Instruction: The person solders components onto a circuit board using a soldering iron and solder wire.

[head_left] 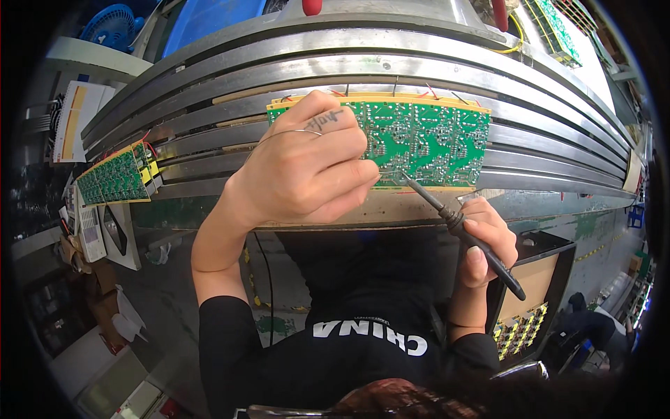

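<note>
A green circuit board [457, 143] with tan edge strips lies on the slatted metal rails, its soldered side up. My right hand [488, 241] grips a black soldering iron [457, 225] like a pen, and the iron's tip touches or hovers just over the board's lower middle. Over the left part of the board, my left hand [314, 164] is closed in a pinch, fingertips close to the iron's tip. A thin silvery solder wire [289, 131] curves across the back of this hand; its end at the fingers is hard to make out.
Metal rails [558, 150] run across the bench. A second green board [115, 174] lies at their left end. To the right below, a black-framed box [534, 279] holds several boards. A blue fan [112, 28] stands far left; another person [593, 328] is at the far right.
</note>
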Tool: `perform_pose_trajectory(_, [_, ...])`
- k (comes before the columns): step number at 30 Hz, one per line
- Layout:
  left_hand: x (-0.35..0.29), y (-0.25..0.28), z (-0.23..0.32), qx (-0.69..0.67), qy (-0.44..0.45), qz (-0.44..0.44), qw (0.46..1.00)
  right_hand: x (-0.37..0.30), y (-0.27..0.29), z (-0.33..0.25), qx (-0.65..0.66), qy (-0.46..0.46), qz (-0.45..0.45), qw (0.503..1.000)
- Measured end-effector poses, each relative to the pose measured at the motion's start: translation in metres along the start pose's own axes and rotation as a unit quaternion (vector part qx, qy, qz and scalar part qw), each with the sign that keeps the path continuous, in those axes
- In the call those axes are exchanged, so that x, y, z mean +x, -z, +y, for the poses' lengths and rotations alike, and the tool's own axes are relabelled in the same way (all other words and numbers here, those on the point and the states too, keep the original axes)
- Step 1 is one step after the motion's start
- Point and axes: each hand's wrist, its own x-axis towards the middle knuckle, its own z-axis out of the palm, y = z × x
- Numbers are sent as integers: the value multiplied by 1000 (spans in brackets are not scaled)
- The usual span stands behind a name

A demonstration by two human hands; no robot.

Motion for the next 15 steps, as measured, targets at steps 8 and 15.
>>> perform_pose_trajectory(8, [-1,-5,0,-5,1,14,1000,7,5,3,2,11,-17,1000])
perform_pose_trajectory(15, [-1,-4,1,-8,1,26,1000,35,14,-6,-12,30,-72,997])
